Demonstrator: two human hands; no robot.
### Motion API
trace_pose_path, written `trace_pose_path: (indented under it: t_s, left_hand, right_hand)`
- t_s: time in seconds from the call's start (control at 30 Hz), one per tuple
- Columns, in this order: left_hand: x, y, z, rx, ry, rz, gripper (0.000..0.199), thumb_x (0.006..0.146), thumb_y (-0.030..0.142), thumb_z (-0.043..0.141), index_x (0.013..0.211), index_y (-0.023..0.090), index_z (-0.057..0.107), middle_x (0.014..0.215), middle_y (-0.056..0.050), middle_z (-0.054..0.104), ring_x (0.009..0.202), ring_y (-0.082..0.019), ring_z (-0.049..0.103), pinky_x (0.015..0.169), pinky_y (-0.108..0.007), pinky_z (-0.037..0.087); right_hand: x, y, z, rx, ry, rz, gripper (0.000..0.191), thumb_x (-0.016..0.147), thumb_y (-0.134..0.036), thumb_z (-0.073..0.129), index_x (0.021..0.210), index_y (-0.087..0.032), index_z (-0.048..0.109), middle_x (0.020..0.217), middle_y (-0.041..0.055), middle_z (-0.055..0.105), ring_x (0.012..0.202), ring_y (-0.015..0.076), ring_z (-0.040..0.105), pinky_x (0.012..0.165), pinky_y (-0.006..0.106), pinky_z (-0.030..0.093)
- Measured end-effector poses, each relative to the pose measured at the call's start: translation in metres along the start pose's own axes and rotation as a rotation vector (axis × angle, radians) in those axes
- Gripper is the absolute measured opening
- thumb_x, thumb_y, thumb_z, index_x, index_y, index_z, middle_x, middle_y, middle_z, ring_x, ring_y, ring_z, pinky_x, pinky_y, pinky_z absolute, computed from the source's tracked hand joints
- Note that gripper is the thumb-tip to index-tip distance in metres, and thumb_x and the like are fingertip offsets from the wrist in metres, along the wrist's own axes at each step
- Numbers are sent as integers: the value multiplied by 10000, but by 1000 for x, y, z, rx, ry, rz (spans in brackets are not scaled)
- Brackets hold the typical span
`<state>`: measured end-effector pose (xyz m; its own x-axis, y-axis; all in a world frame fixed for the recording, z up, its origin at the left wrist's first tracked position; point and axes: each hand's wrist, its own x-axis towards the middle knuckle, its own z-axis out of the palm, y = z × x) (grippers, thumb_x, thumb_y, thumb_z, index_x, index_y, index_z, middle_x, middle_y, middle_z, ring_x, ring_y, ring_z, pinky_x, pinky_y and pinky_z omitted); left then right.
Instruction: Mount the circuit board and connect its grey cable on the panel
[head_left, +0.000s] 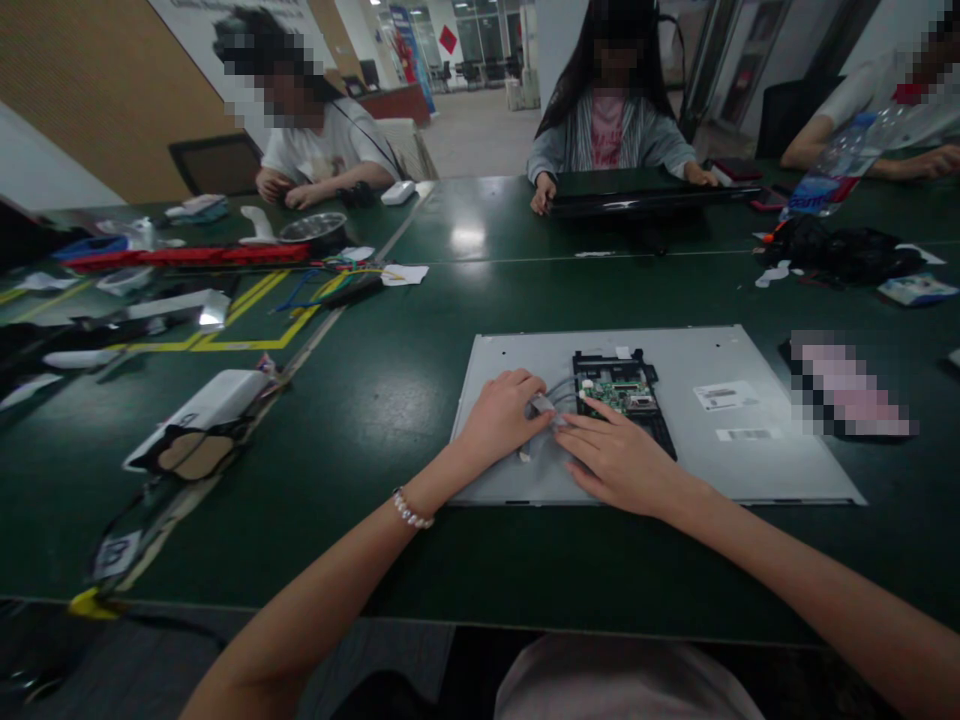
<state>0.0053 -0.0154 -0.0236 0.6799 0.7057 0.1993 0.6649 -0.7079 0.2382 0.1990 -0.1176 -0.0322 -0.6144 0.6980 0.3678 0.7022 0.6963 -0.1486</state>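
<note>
A flat grey panel [720,430] lies on the dark green table, with a black frame and a green circuit board [616,396] near its middle. Grey cables [562,388] run leftward from the board. My left hand [504,412] is closed on the grey cables at the left part of the panel, with a bracelet at its wrist. My right hand [619,450] rests over the panel just below the board, its fingers apart and its fingertips touching the cables beside my left hand. Whether anything small is under the right fingertips is hidden.
A white box-like item [217,405] with cables lies left on the green table [360,540]. A pink phone-like object [851,385] is right of the panel. Across, a person handles a black panel [622,203]; a bottle [832,180], black bundle and other people are beyond.
</note>
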Motion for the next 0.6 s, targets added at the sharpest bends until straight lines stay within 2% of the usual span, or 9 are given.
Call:
trace_pose_path:
  t_s: [0.6]
  left_hand:
    - [0, -2, -1, 5, -33, -17, 231, 851, 350, 637, 1015, 188, 632, 1022, -71, 635, 962, -239, 583, 865, -385, 464]
  right_hand:
    - [-3, 1, -2, -13, 60, -26, 267, 947, -170, 460, 1029, -107, 706, 1031, 121, 752, 1125, 224, 645, 1158, 468, 320]
